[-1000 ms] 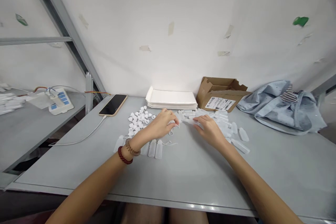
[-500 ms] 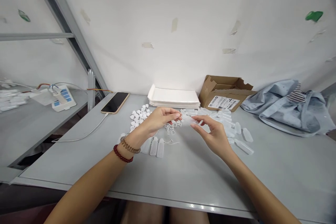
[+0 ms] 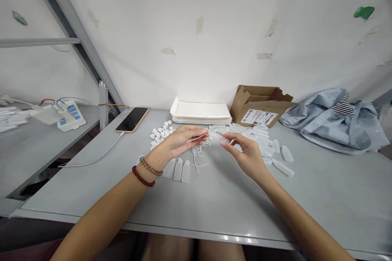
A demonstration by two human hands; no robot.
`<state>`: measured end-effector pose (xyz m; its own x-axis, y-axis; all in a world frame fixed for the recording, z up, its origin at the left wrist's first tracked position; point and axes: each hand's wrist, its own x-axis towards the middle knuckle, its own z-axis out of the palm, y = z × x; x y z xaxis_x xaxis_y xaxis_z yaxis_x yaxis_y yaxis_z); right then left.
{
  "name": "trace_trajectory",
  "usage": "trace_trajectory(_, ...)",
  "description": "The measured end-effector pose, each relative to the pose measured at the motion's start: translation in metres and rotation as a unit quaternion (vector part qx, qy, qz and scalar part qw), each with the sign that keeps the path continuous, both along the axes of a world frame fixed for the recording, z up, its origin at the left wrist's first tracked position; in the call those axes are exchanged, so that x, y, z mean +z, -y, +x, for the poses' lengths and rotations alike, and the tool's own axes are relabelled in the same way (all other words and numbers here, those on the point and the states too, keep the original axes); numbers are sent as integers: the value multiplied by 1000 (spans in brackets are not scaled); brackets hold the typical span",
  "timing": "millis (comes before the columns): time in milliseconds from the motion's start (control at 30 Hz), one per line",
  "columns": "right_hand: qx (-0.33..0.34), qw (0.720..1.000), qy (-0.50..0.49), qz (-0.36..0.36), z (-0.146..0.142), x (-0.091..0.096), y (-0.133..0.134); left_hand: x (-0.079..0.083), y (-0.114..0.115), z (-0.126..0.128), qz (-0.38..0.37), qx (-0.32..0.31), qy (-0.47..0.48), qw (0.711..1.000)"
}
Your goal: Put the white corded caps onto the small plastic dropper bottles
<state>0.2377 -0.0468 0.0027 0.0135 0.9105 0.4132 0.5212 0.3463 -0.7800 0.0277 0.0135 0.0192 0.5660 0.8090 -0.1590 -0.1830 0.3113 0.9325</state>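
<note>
My right hand (image 3: 243, 151) is closed, with thumb and fingers pinching a small translucent plastic bottle (image 3: 219, 138) held sideways above the desk. At the bottle's neck end, my left hand (image 3: 185, 140) is closed on a thin white plastic strap (image 3: 197, 137); whether its ring sits around the neck I cannot tell. Beneath my hands lie several loose white ring straps (image 3: 200, 153). A few bottles (image 3: 185, 171) stand or lie in a row near my left wrist. White caps (image 3: 157, 133) are heaped behind that hand. More bottles (image 3: 261, 132) are piled beyond my right hand.
White flat packets (image 3: 200, 112) are stacked against the wall, beside an open cardboard box (image 3: 260, 108). Light blue fabric (image 3: 333, 122) lies at the right. A charging phone (image 3: 132, 120) rests at the left with its cable across the desk. A power strip (image 3: 72, 116) is further left.
The strap now shows across my left fingers, and that hand has opened out slightly. The bottle stays in my right hand. The whole view has shifted a little.
</note>
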Motion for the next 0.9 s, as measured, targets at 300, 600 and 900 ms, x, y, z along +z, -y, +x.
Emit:
trace_trajectory(300, 12, 998, -55, -28, -2, -1, 2, -2, 2, 4, 15, 6, -13, 1000)
trace_trajectory(600, 21, 995, -79, -49, -5, -2, 2, 1, 14, 11, 59, 65, -42, 995)
trace_trajectory(900, 110, 968, -186, -127, -11, -4, 4, 3, 21, 15, 317, 91, -182, 926)
